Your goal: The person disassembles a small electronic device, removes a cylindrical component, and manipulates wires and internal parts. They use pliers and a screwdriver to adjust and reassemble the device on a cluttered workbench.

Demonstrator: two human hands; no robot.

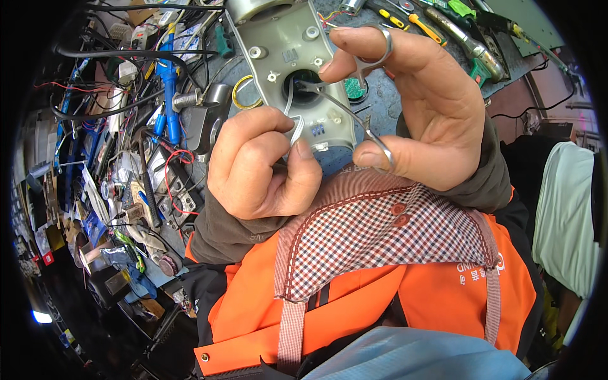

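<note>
My left hand (259, 168) is closed, pinching a thin white cord (296, 130) between thumb and fingers. From there the cord runs up into the dark round opening (303, 79) of a pale grey plastic housing (278, 41). That housing lies on the bench in front of me, showing its inner side with screw posts. My right hand (437, 107) holds metal forceps with finger rings (342, 106); thumb and a finger sit at the two rings, which are spread wide. The forceps' tips reach into the opening beside the cord. Whether they grip anything is hard to see.
Left of the housing are a yellow ring-shaped roll (236, 92), a blue tool (170, 82) and many tangled cables and parts. A small round tin with green contents (356, 90) sits behind the forceps. Yellow-handled screwdrivers (428, 30) and a metal tube tool (465, 39) lie at back right.
</note>
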